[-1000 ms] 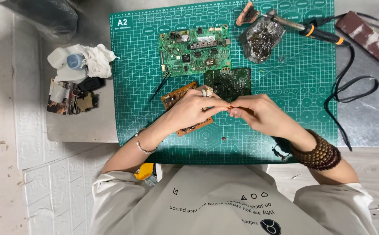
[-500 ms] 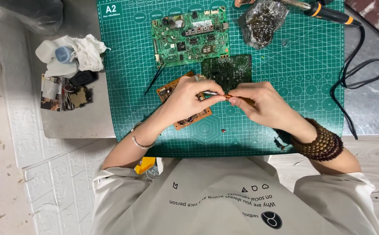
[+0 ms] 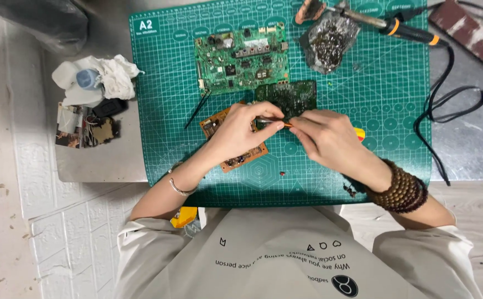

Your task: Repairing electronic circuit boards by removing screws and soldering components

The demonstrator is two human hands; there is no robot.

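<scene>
Hands (image 3: pixel 285 130) over brown circuit board (image 3: pixel 234 141)

Matt green rubbery cutting mat (image 3: pixel 385 149), crinkled glossy foil (image 3: pixel 330 41), dark wooden bead bracelet (image 3: pixel 399 191).

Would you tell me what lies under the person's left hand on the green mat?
Under the left hand lies a brown circuit board, flat on the green cutting mat. The hand covers the board's middle, so parts there cannot be seen.

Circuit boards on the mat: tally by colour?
Green boards: 2, a large one and a darker one
Orange-brown board: 1, under the left hand
Total: 3
</scene>
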